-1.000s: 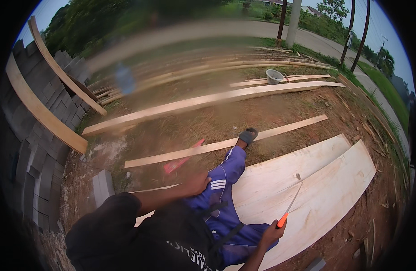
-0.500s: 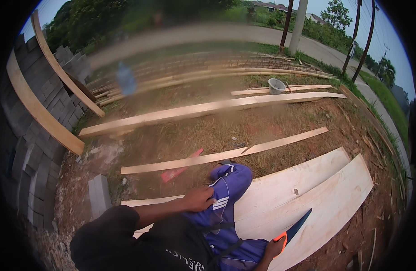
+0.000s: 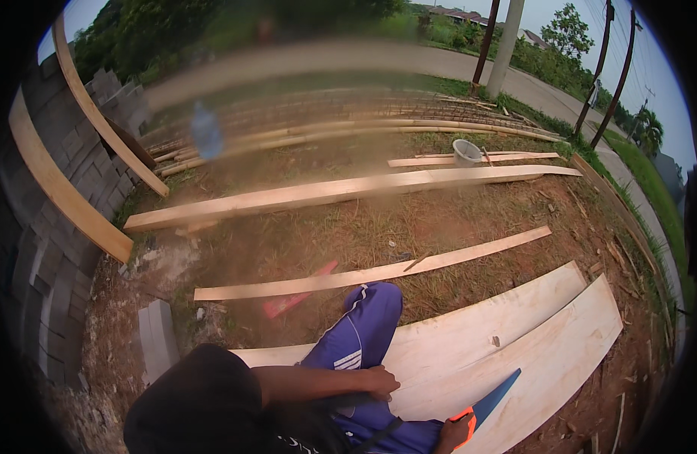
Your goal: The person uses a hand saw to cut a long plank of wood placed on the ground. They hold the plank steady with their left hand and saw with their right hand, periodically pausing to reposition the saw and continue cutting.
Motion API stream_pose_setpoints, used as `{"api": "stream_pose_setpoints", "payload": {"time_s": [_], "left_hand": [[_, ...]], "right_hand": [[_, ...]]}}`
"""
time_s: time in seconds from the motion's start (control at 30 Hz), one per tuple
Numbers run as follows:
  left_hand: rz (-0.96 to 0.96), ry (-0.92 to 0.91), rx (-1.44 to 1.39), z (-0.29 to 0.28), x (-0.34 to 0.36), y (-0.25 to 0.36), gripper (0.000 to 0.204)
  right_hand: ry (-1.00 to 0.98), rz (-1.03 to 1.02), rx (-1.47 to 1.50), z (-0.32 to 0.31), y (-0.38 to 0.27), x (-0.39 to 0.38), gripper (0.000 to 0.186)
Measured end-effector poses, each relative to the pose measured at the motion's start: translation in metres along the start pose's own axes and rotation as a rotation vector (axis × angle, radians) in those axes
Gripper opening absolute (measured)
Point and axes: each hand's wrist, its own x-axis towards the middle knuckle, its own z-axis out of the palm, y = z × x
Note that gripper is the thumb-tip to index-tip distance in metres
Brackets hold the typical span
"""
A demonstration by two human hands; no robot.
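Observation:
My right hand (image 3: pixel 453 434), low in the view, is closed around the orange handle of a handsaw (image 3: pixel 496 396). Its blue blade points up and away over a pale plywood sheet (image 3: pixel 564 356). I cannot tell whether the blade touches the wood. My left hand (image 3: pixel 380 382) hangs above my purple-trousered thigh with its fingers curled together. Whatever it may hold is hidden. Beside that hand lies a second plywood sheet (image 3: pixel 447 331), partly under my bent leg and next to the first sheet.
A narrow board (image 3: pixel 439 253) lies beyond my knee, across a red strip (image 3: pixel 299 291). Farther off are a long thick plank (image 3: pixel 348 188), a grey bucket (image 3: pixel 466 153) and bamboo poles (image 3: pixel 318 135). Concrete blocks (image 3: pixel 57 227) are stacked at the left, with planks leaning there.
My left hand has come off my leg near the knee and moved right and nearer, toward the plywood. My right hand still holds the handsaw, nearly unmoved. The view has shifted slightly.

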Motion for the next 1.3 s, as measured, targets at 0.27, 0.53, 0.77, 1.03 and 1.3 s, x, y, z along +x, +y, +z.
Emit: {"api": "stream_pose_setpoints", "payload": {"time_s": [0.27,0.53,0.77,1.03,1.3], "left_hand": [[0.017,0.375,-0.089,0.014,0.003,-0.02,0.037],[-0.059,0.088,-0.125,-0.005,-0.002,0.005,0.047],[-0.109,0.076,-0.092,-0.003,-0.017,0.001,0.056],[0.005,0.244,-0.036,0.002,0.005,-0.007,0.022],[0.016,0.183,-0.049,0.003,0.004,0.001,0.037]], "right_hand": [[-0.048,-0.008,-0.019,-0.013,-0.018,-0.012,0.076],[-0.009,0.007,0.035,-0.019,-0.003,-0.018,0.08],[-0.216,0.154,0.104,-0.033,-0.033,-0.029,0.082],[-0.126,0.09,0.033,-0.042,-0.02,-0.017,0.083],[-0.194,0.108,0.039,-0.034,-0.01,-0.022,0.087]]}}
